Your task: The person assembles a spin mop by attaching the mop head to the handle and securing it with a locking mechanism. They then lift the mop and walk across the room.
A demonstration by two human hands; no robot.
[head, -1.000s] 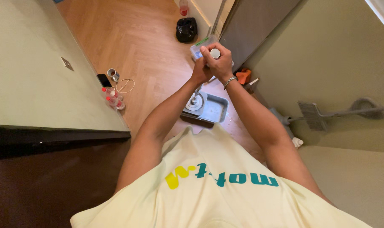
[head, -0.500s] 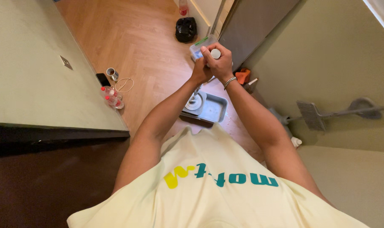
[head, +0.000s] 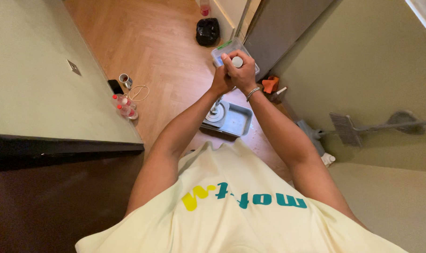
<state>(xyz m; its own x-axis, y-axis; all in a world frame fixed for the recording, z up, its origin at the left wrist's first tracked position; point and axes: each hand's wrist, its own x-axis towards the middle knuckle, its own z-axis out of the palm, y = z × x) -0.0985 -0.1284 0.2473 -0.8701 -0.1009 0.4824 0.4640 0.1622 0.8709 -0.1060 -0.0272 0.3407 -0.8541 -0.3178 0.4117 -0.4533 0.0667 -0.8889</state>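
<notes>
Wooden herringbone floor [head: 142, 42] runs below, small bottles [head: 123, 106] standing at the left by the wall. Centre stage, the left hand [head: 221, 78] and right hand [head: 243, 71] both clench the top of an upright pole [head: 237, 61] (likely a mop handle), over the grey spin bucket [head: 235, 121]. Wringing looks underway, not finished. Since a second ago, the hands hold the same grip, barely shifted.
</notes>
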